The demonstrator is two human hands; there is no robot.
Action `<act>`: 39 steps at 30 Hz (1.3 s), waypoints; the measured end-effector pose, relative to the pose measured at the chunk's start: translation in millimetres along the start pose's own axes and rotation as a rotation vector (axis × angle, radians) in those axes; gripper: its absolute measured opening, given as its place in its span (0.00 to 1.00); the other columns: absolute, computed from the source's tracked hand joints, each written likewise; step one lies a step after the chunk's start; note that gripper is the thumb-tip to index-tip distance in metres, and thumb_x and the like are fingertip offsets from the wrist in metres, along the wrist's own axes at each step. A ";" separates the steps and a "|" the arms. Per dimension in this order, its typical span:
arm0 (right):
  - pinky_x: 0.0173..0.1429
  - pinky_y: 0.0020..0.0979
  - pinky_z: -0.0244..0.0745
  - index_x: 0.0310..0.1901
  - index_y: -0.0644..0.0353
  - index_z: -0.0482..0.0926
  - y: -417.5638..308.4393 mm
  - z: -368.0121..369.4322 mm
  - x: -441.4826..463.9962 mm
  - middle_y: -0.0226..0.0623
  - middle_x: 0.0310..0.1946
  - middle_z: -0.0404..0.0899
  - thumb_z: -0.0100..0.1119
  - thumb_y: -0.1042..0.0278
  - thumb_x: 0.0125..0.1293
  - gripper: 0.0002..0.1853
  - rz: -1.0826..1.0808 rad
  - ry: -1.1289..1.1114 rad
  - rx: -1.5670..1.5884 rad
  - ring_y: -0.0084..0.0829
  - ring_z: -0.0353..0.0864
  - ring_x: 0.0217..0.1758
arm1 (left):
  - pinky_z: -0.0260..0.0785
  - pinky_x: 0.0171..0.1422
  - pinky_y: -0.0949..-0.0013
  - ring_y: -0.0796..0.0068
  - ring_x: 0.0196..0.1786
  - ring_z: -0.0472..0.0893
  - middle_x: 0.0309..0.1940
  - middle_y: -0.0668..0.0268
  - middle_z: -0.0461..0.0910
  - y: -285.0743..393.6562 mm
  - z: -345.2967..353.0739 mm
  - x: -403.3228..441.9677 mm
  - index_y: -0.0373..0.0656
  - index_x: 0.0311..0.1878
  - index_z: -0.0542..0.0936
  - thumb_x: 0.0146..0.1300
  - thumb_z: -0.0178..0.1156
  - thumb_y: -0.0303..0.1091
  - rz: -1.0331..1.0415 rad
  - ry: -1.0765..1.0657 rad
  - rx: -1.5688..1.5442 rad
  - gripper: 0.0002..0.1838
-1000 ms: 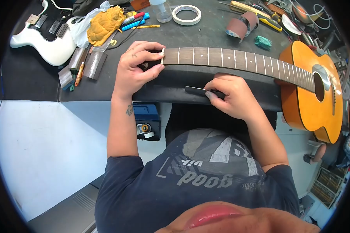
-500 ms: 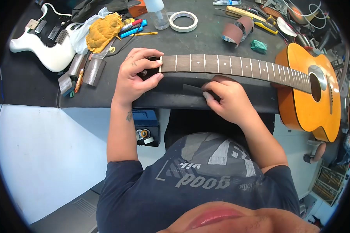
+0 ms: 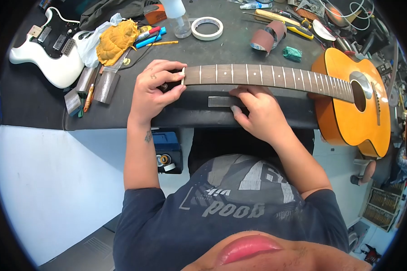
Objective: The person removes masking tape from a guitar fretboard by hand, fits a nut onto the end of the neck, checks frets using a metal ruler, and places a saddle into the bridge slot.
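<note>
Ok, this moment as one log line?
left hand: thumb and fingers at nut | right hand: holds flat grey tool | fretboard: faces up

The person is wearing a dark navy T-shirt (image 3: 153, 235) with short sleeves (image 3: 142, 203); a grey-and-white print (image 3: 257, 180) is spreading over the chest, the letters "good" (image 3: 234, 210) showing in grey; a dark tattoo (image 3: 148, 136) is marking the left forearm (image 3: 141, 158), a smaller mark (image 3: 153, 76) the left hand (image 3: 150, 95); black legwear (image 3: 203, 151) is showing.

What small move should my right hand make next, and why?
Probably bring the flat metal tool up toward the white nut: the right hand holds it below the fretboard, away from the nut, while the left hand's thumb and fingers are already at the nut.
</note>
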State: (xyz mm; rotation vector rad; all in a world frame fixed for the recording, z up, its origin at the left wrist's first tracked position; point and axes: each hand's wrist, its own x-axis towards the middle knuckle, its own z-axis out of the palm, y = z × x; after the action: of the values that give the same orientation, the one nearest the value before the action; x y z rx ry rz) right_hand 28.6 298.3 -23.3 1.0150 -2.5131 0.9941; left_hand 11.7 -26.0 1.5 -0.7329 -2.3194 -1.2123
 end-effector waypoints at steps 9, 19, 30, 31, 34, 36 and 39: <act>0.55 0.53 0.88 0.54 0.62 0.89 7.0 4.5 -4.6 0.53 0.47 0.90 0.74 0.64 0.66 0.18 0.103 -0.147 0.002 0.56 0.92 0.49 | 0.83 0.63 0.58 0.56 0.59 0.89 0.56 0.58 0.96 14.6 1.3 -1.8 0.38 0.49 0.93 0.57 0.80 0.23 0.029 0.013 0.133 0.15; 0.65 0.53 0.81 0.40 0.62 0.85 11.0 13.1 -13.1 0.50 0.41 0.87 0.72 0.62 0.65 0.12 0.031 -0.010 0.025 0.56 0.89 0.50 | 0.76 0.74 0.51 0.48 0.70 0.83 0.70 0.46 0.86 -20.9 -9.7 -12.9 0.36 0.57 0.89 0.70 0.68 0.19 -0.012 -0.136 0.011 0.13; 0.67 0.51 0.80 0.41 0.63 0.86 10.6 10.4 -13.2 0.49 0.42 0.87 0.74 0.61 0.65 0.13 0.006 -0.022 0.015 0.54 0.89 0.52 | 0.75 0.71 0.55 0.51 0.68 0.84 0.67 0.46 0.86 -16.9 -9.2 -12.0 0.36 0.54 0.86 0.70 0.69 0.20 -0.069 -0.130 -0.059 0.11; 0.67 0.51 0.80 0.41 0.63 0.86 9.7 8.9 -13.3 0.49 0.42 0.87 0.74 0.61 0.65 0.13 0.024 -0.039 0.028 0.54 0.89 0.52 | 0.75 0.72 0.54 0.50 0.68 0.84 0.67 0.46 0.86 -18.1 -9.6 -12.3 0.36 0.54 0.86 0.70 0.69 0.21 -0.080 -0.127 -0.067 0.11; 0.67 0.51 0.80 0.41 0.62 0.86 9.2 8.1 -13.2 0.49 0.42 0.87 0.74 0.62 0.65 0.12 0.057 -0.067 0.057 0.54 0.89 0.52 | 0.74 0.74 0.53 0.50 0.68 0.84 0.67 0.45 0.86 -21.9 -10.9 -12.6 0.35 0.53 0.86 0.69 0.69 0.22 -0.068 -0.128 -0.059 0.11; 0.66 0.51 0.80 0.41 0.62 0.86 10.3 9.4 -13.2 0.49 0.42 0.87 0.74 0.62 0.65 0.12 0.051 -0.060 0.056 0.54 0.89 0.52 | 0.73 0.75 0.52 0.50 0.68 0.84 0.67 0.45 0.86 -23.5 -10.5 -13.7 0.35 0.53 0.85 0.69 0.70 0.22 -0.077 -0.122 -0.070 0.11; 0.67 0.51 0.79 0.41 0.62 0.86 12.8 11.8 -13.0 0.48 0.42 0.87 0.74 0.61 0.65 0.13 0.024 -0.039 0.058 0.54 0.89 0.52 | 0.72 0.76 0.52 0.49 0.68 0.84 0.67 0.45 0.85 -23.2 -10.8 -15.0 0.34 0.53 0.85 0.69 0.70 0.22 -0.091 -0.118 -0.074 0.11</act>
State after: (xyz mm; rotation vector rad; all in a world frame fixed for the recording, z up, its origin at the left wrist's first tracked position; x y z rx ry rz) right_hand 29.4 303.7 -44.3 1.0327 -2.5473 1.0692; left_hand 10.1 -50.0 -15.8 -0.7504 -2.4383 -1.3344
